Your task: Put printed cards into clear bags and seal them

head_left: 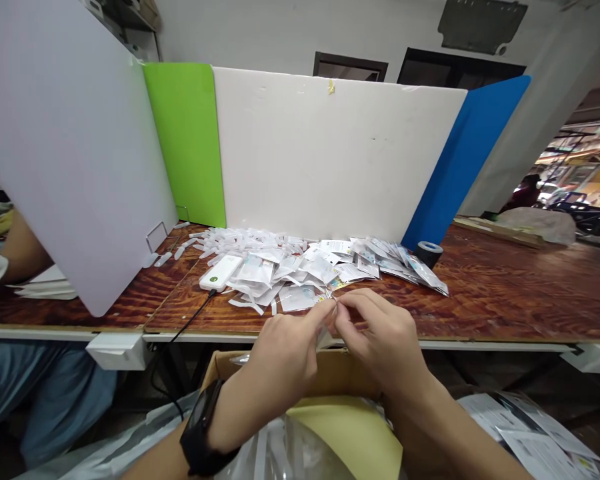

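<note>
Both hands (pixel 316 327) (pixel 353 320) are held fingertips together, pinched on a small clear packet (pixel 326 335), above the near rim of the cardboard box (pixel 330 373); beyond the box, packets (pixel 300 273) are heaped before the white panel (pixel 325 157), bare desk (pixel 510 287) being left to the box's right

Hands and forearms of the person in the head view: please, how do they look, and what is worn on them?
The left hand and right hand are without gloves. The left wrist wears a black watch-like band with a wide strap; the right wrist shows nothing. No sleeves are visible.
</note>
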Available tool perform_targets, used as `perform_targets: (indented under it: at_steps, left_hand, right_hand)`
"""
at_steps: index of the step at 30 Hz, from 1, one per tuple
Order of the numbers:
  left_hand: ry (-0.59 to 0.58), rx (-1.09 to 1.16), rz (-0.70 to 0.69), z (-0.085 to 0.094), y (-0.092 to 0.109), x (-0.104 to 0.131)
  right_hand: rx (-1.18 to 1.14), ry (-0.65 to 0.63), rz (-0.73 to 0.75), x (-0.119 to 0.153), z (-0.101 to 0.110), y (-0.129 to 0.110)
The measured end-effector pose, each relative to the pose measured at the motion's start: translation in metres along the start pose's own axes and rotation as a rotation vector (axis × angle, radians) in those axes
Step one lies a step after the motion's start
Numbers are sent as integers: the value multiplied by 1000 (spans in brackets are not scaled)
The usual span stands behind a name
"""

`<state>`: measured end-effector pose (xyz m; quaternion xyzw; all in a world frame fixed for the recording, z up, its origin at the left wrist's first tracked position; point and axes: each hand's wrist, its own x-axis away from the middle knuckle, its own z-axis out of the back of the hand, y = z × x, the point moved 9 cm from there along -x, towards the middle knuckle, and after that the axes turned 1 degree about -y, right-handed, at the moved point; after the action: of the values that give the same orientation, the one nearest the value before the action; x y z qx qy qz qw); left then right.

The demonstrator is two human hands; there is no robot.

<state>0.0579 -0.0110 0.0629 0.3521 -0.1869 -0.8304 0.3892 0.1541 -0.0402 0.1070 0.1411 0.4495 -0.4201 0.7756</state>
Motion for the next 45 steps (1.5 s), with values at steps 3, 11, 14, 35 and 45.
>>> perform_targets:
  at_steps: [3,11,14,35,45]
  left_hand:
    - [1,232,43,4,-4,-2]
    - [271,1035,500,15,-80,-6]
    - [400,1060,523,21,-97,-6]
    - [433,1219,452,16,-76,-4]
    - [513,1140,459,24,-86,-2]
  right_hand:
    - [-176,4,-209,1,-4,21]
    - [-619,861,-477,28,73,69]
    - [-454,552,-218,10,66,23]
    - [-906,-470,-828,37,-69,53]
    - [-1015,-894,-997,81,-94,34]
